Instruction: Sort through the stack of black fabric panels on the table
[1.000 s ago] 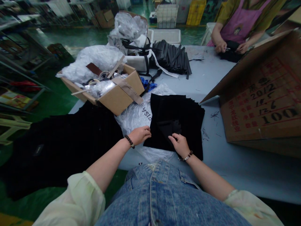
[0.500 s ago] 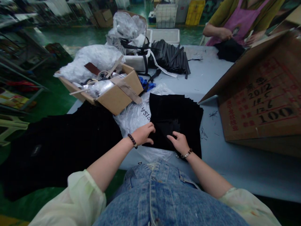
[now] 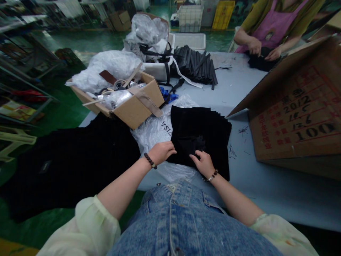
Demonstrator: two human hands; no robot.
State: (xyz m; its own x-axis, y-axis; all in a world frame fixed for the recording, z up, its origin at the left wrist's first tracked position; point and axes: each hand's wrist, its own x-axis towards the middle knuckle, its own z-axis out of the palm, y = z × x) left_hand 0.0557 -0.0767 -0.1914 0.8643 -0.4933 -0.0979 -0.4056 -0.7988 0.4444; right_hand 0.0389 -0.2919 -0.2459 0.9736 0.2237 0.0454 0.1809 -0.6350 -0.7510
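A stack of black fabric pieces [image 3: 205, 129] lies on the grey-blue table [image 3: 261, 181] right in front of me. My left hand [image 3: 160, 152] pinches the stack's near left corner, fingers curled on the cloth. My right hand [image 3: 204, 163] rests on the near edge of the same stack, fingers bent and gripping a top piece. Both wrists wear bead bracelets. Crinkled clear plastic [image 3: 153, 131] lies under the stack's left side.
A big black fabric pile [image 3: 69, 163] covers the left. An open cardboard box [image 3: 133, 103] of tapes and bags stands behind it, black straps [image 3: 195, 65] farther back. A large cardboard carton [image 3: 295, 106] is at right. Another person [image 3: 269, 32] works at the far end.
My left hand moved right onto the stack's corner and closed on it. My right hand barely shifted. The far person's hands moved over their black piece.
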